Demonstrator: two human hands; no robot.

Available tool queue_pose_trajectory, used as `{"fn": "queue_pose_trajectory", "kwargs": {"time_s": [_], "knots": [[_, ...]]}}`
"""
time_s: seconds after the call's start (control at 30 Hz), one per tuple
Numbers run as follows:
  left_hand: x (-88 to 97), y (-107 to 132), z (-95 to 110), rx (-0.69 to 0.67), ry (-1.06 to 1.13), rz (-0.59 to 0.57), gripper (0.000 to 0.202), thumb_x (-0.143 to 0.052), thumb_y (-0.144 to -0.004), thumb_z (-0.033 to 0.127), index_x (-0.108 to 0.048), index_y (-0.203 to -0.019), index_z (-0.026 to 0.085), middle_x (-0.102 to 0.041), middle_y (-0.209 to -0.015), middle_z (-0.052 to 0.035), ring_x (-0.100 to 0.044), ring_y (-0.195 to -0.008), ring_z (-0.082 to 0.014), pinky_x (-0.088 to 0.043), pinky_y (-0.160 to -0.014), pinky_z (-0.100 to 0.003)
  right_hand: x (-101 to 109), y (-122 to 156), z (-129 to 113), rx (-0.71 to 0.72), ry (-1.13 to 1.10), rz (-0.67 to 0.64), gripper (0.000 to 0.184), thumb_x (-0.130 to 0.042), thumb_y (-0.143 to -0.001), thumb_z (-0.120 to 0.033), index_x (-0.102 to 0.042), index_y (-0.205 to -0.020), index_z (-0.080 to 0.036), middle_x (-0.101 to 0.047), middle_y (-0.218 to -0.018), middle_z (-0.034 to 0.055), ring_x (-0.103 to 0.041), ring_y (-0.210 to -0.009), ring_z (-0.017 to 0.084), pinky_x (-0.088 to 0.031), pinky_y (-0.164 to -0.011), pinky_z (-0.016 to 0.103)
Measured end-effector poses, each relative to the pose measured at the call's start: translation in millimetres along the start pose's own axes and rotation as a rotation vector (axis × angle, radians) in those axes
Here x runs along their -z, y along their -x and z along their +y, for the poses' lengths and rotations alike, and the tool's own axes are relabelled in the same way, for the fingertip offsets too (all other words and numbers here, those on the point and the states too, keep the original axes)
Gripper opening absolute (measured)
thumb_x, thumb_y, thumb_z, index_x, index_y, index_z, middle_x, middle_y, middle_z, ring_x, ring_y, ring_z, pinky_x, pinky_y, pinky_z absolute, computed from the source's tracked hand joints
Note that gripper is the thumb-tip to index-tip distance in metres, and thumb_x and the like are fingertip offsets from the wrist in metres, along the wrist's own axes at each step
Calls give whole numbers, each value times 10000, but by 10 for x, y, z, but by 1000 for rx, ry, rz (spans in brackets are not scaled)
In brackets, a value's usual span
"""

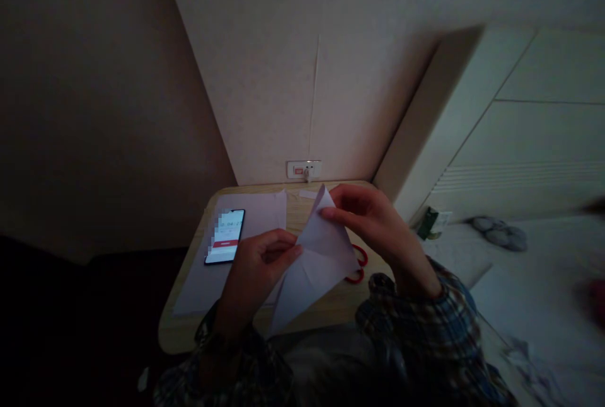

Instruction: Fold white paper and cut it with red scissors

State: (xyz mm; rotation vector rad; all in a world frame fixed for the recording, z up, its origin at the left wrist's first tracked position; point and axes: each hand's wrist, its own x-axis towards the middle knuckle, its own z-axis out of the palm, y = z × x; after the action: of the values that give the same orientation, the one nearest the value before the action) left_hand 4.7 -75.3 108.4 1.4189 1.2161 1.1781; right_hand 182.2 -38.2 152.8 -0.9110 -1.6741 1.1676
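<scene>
A folded sheet of white paper [314,262] is held up over the small wooden table, tilted, with a pointed tip at its top. My left hand [265,265] pinches its left edge between thumb and fingers. Near the top tip, my right hand [363,212] grips the paper with the thumb in front and the fingers behind. Red-handled scissors [360,263] lie on the table behind the paper, their blades hidden. To the left, a phone [225,240] with a lit screen rests on flat white sheets [265,208].
The light wooden table [182,331] stands against the wall, under a socket [304,170] with a plug in it. A small paper strip [308,194] lies at its back edge. On the right is a bed [543,281] with a pale headboard [534,123] and a grey item [498,232].
</scene>
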Motion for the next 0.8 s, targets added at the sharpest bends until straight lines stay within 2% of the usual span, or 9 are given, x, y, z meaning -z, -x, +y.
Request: {"fn": "queue_pose_trajectory", "kwargs": {"time_s": [0.13, 0.3, 0.43, 0.63, 0.8], "knots": [[-9, 10, 3, -15, -8, -28, 57, -667, -677, 166, -644, -634, 194, -694, -623, 42, -664, -601, -120, -513, -569, -170, 0, -1, 7, 24, -14, 106, 172, -683, -713, -263, -577, -610, -175, -540, -579, -39, -470, -544, 96, -342, -500, 217], [0, 32, -10, -1, -44, -38, 47, -665, -685, 176, -646, -647, 196, -701, -638, 39, -666, -620, -118, -513, -590, -170, -17, -9, -5, 21, -20, 128, 142, -666, -713, -255, -574, -640, -174, -538, -588, -38, -471, -541, 99, -349, -505, 224], [-7, 29, -16, 25, -37, -76, 52, -664, -682, 181, -635, -641, 192, -700, -637, 34, -666, -624, -122, -508, -588, -175, -9, -12, -6, 56, 47, 184, 207, -652, -734, -242, -515, -594, -178, -483, -555, -53, -426, -512, 84, -310, -480, 217], [-6, 19, -21, 64, -61, -92, 56, -662, -671, 175, -631, -625, 183, -688, -616, 30, -659, -614, -125, -499, -588, -182, 12, -36, 19, 43, 52, 144, 169, -645, -731, -261, -544, -627, -172, -504, -578, -40, -451, -533, 97, -334, -505, 229], [4, 12, -30, 63, -65, -108, 57, -657, -676, 188, -628, -627, 185, -693, -625, 27, -662, -617, -129, -502, -587, -184, 5, -40, 10, 82, 92, 199, 215, -634, -747, -242, -513, -581, -181, -475, -551, -49, -437, -533, 97, -333, -516, 228]]}}
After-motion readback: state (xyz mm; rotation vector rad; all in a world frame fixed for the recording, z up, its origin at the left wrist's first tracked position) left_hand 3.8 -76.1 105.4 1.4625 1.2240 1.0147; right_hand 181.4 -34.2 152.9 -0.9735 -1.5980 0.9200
